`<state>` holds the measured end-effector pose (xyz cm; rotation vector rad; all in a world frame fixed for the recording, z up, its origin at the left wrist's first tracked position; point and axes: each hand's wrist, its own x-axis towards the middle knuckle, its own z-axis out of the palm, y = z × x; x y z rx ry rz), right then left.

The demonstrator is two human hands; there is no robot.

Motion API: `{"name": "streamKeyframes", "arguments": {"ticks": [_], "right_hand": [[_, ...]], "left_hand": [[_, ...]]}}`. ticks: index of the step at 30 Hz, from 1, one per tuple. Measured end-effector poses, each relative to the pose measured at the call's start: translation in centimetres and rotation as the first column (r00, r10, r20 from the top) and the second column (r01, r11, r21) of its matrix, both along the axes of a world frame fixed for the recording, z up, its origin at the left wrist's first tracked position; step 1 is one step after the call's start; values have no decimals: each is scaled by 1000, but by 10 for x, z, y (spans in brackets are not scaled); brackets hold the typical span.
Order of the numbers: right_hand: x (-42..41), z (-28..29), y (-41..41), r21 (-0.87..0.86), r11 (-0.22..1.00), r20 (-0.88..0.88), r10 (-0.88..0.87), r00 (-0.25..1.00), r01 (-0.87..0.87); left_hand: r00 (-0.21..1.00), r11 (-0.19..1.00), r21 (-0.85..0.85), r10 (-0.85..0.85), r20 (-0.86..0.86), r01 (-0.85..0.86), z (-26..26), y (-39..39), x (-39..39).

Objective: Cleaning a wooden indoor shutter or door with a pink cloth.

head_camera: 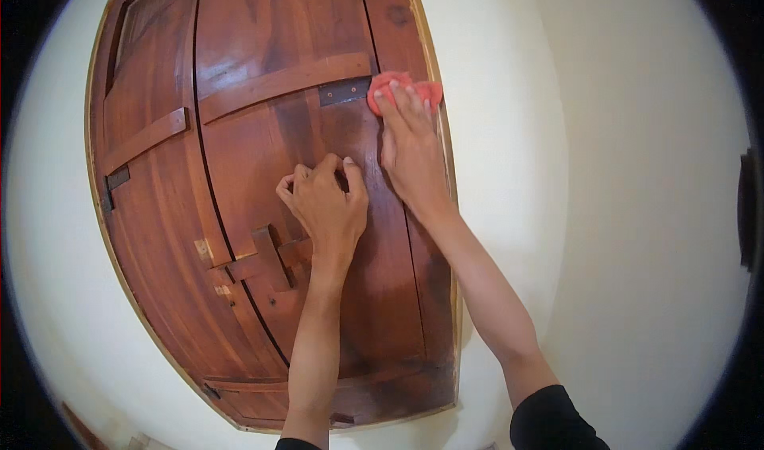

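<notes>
My right hand (415, 151) presses a folded red-pink cloth (434, 92) against the right side of a wooden window frame (433, 307), beside a dark metal hinge (343, 92). Part of the cloth is hidden under the fingers. Lower and to the left, my left hand (331, 202) is at the right wooden shutter (250, 169) with bent fingers and a gap beside the thumb. Nothing shows in it, though its fingertips are partly hidden. Below that hand, a wooden sliding latch (273, 259) spans the dark gap between the two shutters.
The left shutter (155, 235) carries a short raised batten (146, 139) and another hinge (117, 178). A longer batten (286, 87) crosses the right shutter. Pale wall (501, 151) surrounds the frame. A dark object (746, 208) is at the far right edge.
</notes>
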<state>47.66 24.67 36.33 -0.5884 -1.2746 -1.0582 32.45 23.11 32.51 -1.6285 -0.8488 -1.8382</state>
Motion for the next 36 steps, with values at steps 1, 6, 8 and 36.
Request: {"name": "streamKeyframes", "arguments": {"ticks": [1,6,8,36], "right_hand": [[-1,-10,0,-5,1000,-4,1,1000,-1],[10,0,-2,-23,999,39,45,998,-44],[14,25,-6,-11,996,7,86,996,-86],[11,25,2,75,997,34,24,999,-27]], "left_hand": [[1000,1000,-5,1,-4,-1,-1,1,-1],[999,1000,-14,9,-35,-9,-2,2,-6],[999,999,-34,14,-40,-15,0,0,-1],[998,999,8,43,-41,-42,-8,5,3]]}}
